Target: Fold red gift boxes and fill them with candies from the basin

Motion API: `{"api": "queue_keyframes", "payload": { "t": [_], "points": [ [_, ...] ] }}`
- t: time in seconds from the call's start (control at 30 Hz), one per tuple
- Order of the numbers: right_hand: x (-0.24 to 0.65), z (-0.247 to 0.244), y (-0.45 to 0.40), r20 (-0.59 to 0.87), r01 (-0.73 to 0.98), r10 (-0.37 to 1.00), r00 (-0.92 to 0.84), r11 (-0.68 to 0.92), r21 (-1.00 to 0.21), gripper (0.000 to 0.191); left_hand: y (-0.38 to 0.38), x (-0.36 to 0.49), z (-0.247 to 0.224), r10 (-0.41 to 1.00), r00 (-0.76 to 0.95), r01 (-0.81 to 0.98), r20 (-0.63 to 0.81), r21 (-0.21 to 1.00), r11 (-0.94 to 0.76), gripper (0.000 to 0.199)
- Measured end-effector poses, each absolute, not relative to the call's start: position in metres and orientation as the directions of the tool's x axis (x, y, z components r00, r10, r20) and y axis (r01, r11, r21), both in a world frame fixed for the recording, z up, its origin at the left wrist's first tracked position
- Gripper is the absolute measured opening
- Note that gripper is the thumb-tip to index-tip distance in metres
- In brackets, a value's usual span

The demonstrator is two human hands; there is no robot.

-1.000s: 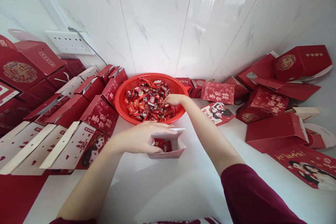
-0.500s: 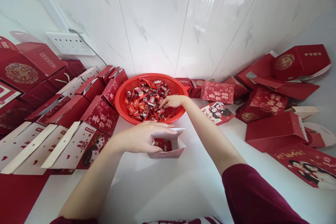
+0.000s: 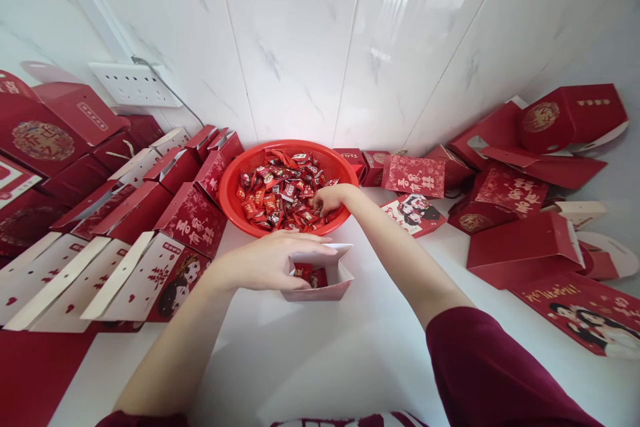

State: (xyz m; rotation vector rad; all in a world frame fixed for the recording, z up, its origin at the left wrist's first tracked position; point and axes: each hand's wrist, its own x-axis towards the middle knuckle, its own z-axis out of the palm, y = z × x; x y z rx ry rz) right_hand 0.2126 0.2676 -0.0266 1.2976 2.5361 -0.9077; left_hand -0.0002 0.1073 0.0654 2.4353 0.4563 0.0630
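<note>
An open-topped paper box (image 3: 320, 294) stands on the white table (image 3: 300, 353), with a few red-wrapped pieces (image 3: 318, 277) inside. My left hand (image 3: 273, 259) grips its left side, fingers along the back rim and thumb at the front. Behind it sits a red plastic basket (image 3: 227, 195) holding many red-wrapped sweets (image 3: 273, 197). My right hand (image 3: 330, 199) is in the right part of the basket, fingers curled down at the sweets; whatever is between the fingertips is too small to make out.
Rows of red and white boxes (image 3: 193, 217) line the left side. More red boxes (image 3: 525, 247) are piled at the right, near a flat printed card (image 3: 415, 213). A tiled wall (image 3: 295, 47) with a socket strip (image 3: 133, 85) rises behind.
My right hand has shifted slightly right within the basket, and its fingers have curled in more. My left hand and the box have stayed in place.
</note>
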Motion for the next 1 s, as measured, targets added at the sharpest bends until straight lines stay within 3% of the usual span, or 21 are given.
{"api": "queue_keyframes", "payload": {
  "t": [0.07, 0.17, 0.33, 0.43, 0.53, 0.7, 0.83, 1.0],
  "points": [
    [0.213, -0.022, 0.265, -0.308, 0.764, 0.730, -0.609, 0.436, -0.476, 0.010, 0.108, -0.001, 0.065, 0.340, 0.938, 0.303, -0.063, 0.621, -0.723, 0.070],
    [0.213, -0.010, 0.255, -0.067, 0.697, 0.811, -0.581, 0.452, -0.557, 0.009, 0.108, -0.002, 0.064, 0.350, 0.936, 0.299, -0.049, 0.635, -0.712, 0.068],
    [0.215, 0.016, 0.216, 0.278, 0.540, 0.861, -0.425, 0.488, -0.686, 0.026, 0.106, -0.002, 0.064, 0.400, 0.915, 0.327, -0.050, 0.673, -0.664, 0.062],
    [0.220, 0.033, 0.178, 0.385, 0.297, 0.854, -0.351, 0.491, -0.819, 0.027, 0.104, 0.000, 0.068, 0.406, 0.912, 0.333, -0.053, 0.675, -0.658, 0.059],
    [0.227, 0.048, 0.140, 0.387, -0.009, 0.858, -0.338, 0.408, -0.913, 0.024, 0.102, 0.003, 0.074, 0.425, 0.902, 0.357, -0.075, 0.685, -0.636, 0.052],
    [0.231, 0.054, 0.100, 0.270, -0.129, 0.872, -0.409, 0.237, -0.963, 0.021, 0.101, 0.003, 0.071, 0.465, 0.872, 0.431, -0.152, 0.688, -0.584, 0.027],
    [0.233, 0.053, 0.090, 0.238, -0.095, 0.851, -0.468, 0.219, -0.971, 0.018, 0.104, 0.001, 0.065, 0.460, 0.881, 0.396, -0.111, 0.706, -0.587, 0.037],
    [0.249, 0.067, 0.078, 0.287, 0.190, 0.878, -0.384, 0.379, -0.906, 0.023, 0.102, -0.005, 0.071, 0.408, 0.911, 0.357, -0.068, 0.627, -0.692, 0.038]
  ]
}}
